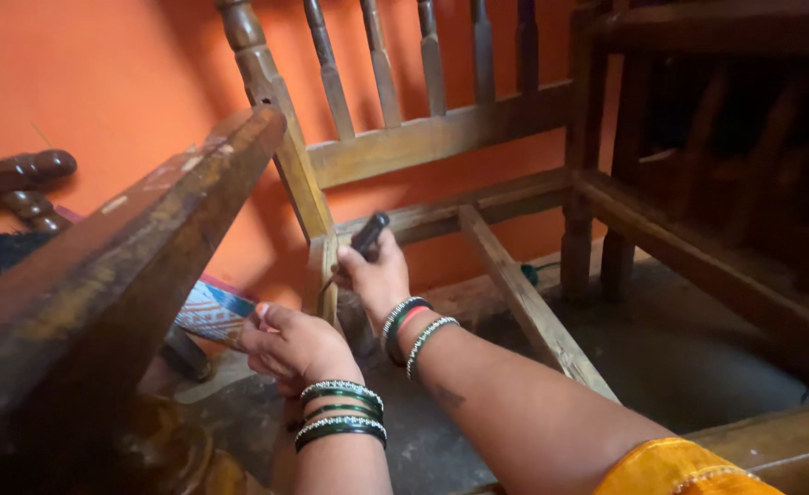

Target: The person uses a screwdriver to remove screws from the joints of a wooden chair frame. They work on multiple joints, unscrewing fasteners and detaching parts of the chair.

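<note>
A dark-handled tool [366,240], apparently a screwdriver, is gripped in the right hand [374,278], whose fingers are closed tightly round the handle so that only its dark upper end is seen above the fist. The tool is held at the inner face of the rear corner post [305,197] of a bare wooden chair frame [441,137], just where the post meets the seat rails; the tip itself is hidden by the hand and the wood, so contact with the frame cannot be confirmed. The left hand [287,346] is held lower and nearer the camera, just beside the base of the same post, with its fingers curled loosely inward; whether anything is pinched between them cannot be told, since the fingertips are turned away. Green and beaded bangles [342,412] are worn on both wrists, and a yellow sleeve edge [679,467] is seen at the right upper arm. The open seat of the frame is crossed by a wooden slat [523,302], below which a grey floor [688,357] is visible. A worn, dark armrest [120,266] fills the left foreground. Behind the spindled back an orange wall [102,82] is seen, and a striped cloth [214,310] lies low beside the left hand.
</note>
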